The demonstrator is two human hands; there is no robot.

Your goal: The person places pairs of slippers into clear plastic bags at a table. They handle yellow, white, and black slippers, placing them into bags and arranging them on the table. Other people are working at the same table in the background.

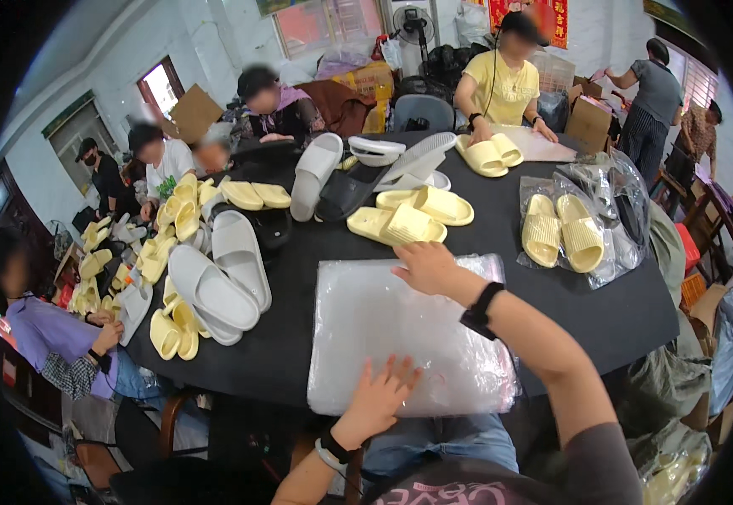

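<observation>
Clock positions are taken from the centre of the stack of clear plastic bags (391,316), with 12 o'clock away from the wearer. The stack lies flat on the black-topped table (627,316), directly in front of the wearer; its 6 o'clock edge appears to reach the table's near rim.

Left hand (379,391): at 7 o'clock, palm down over the film, fingers spread. Right hand (430,271): at 12 o'clock over the far edge, fingers extended, thumb apart. Neither visibly pinches a bag; whether the right fingertips touch the film cannot be told.

Pale yellow slides (408,217) lie at 12 o'clock, just beyond the right hand. Light grey slides (215,290) lie between 9 and 10 o'clock; a bagged yellow pair (564,231) lies at 2 o'clock.

Risks, in judgement: thin, glossy sheets may cling, so several could lift together. A pull toward 6 o'clock without the left hand bearing down could send the stack over the rim. A forward sweep of the right hand could knock the nearest slides askew.
</observation>
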